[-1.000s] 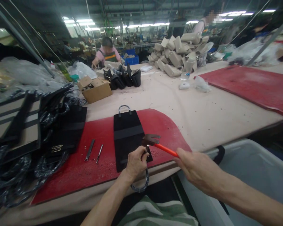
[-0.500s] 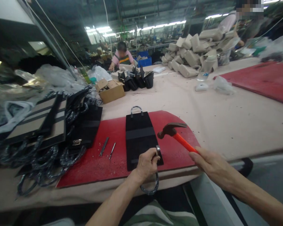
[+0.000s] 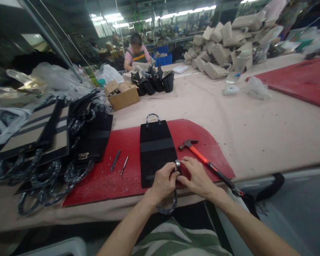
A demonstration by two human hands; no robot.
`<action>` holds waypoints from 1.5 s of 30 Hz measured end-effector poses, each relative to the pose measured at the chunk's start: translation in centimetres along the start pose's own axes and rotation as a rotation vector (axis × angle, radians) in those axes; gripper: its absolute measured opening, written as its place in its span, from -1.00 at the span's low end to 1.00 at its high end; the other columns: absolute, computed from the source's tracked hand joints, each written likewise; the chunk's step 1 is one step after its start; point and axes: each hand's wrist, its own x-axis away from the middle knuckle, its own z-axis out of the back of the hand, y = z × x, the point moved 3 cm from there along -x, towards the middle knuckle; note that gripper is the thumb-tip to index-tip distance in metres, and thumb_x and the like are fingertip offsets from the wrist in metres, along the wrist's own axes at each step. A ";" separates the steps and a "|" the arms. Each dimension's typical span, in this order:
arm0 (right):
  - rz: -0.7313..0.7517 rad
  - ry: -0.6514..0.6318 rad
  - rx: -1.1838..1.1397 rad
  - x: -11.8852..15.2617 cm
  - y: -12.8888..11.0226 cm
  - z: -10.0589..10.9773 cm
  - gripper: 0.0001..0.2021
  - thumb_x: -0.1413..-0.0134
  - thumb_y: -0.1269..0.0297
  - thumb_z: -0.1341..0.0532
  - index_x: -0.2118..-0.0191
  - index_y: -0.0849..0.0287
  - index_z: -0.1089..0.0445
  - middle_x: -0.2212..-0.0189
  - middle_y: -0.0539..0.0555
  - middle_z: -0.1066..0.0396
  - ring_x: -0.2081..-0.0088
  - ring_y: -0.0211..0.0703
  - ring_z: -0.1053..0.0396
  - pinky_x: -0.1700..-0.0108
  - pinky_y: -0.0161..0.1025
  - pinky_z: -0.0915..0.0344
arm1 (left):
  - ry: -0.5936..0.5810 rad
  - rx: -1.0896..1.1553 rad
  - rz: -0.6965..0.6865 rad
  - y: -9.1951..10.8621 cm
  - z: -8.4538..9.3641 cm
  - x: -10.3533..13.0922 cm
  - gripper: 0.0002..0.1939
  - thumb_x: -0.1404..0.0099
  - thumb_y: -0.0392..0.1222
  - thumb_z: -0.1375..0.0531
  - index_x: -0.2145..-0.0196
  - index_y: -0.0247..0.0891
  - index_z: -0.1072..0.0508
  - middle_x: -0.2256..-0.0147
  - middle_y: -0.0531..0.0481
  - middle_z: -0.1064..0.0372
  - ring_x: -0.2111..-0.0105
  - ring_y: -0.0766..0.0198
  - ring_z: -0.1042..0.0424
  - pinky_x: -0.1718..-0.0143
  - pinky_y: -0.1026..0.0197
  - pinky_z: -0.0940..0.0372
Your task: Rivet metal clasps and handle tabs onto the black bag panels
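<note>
A black bag panel (image 3: 157, 149) lies on the red board (image 3: 128, 192), one wrapped handle at its far end and another handle (image 3: 167, 210) hanging off the near edge. My left hand (image 3: 164, 179) pinches a small round metal piece (image 3: 177, 165) at the panel's near right corner. Close beside it, my right hand (image 3: 196, 176) has its thumb and fingers apart around that piece. To the right rests a claw hammer (image 3: 200, 154) with an orange and black handle. Two thin metal tools, a flat one (image 3: 115, 160) and a round one (image 3: 124, 165), lie left of the panel.
Striped and black bag panels (image 3: 42, 131) are heaped at the left. Behind stand a cardboard box (image 3: 124, 99) and black bags (image 3: 166, 81). Beige bags (image 3: 216, 53) are piled at the back right, near a plastic bottle (image 3: 234, 73). A person (image 3: 137, 53) sits across the table.
The hammer has left my right hand and now lies on the red board. My right hand has moved left to the metal piece by my left hand. The view has tilted slightly down.
</note>
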 end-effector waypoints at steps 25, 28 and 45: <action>0.008 -0.047 -0.042 0.4 -0.9 -2.3 -0.61 -0.17 0.34 -0.22 -0.13 0.15 -0.36 -0.20 0.28 -0.20 -0.20 0.18 -0.11 -0.19 0.13 -0.05 | 0.057 -1.307 0.765 -6.3 22.0 6.7 -0.54 -0.39 0.01 0.02 0.21 -0.41 -0.53 0.18 -0.40 -0.45 0.24 -0.17 -0.48 0.25 -0.07 -0.34; 0.056 -0.085 -0.035 -0.1 -1.5 -2.3 -0.71 -0.18 0.40 -0.20 -0.02 0.14 -0.43 -0.09 0.21 -0.31 -0.10 0.11 -0.18 -0.14 0.08 -0.05 | 0.057 -1.158 0.413 -4.7 17.6 5.9 -0.67 -0.42 -0.06 -0.04 0.14 -0.34 -0.49 0.13 -0.27 -0.44 0.19 -0.03 -0.46 0.18 0.01 -0.35; 0.352 -0.312 0.118 -1.6 -2.3 -2.6 -0.71 -0.22 0.56 -0.05 0.08 0.19 -0.45 0.16 0.18 -0.29 0.18 -0.06 -0.15 0.11 -0.16 -0.17 | -0.418 -0.843 -0.344 -3.5 9.6 4.7 -0.73 -0.31 -0.48 0.01 0.23 -0.31 -0.46 0.25 -0.18 -0.36 0.25 0.10 -0.32 0.21 0.06 -0.35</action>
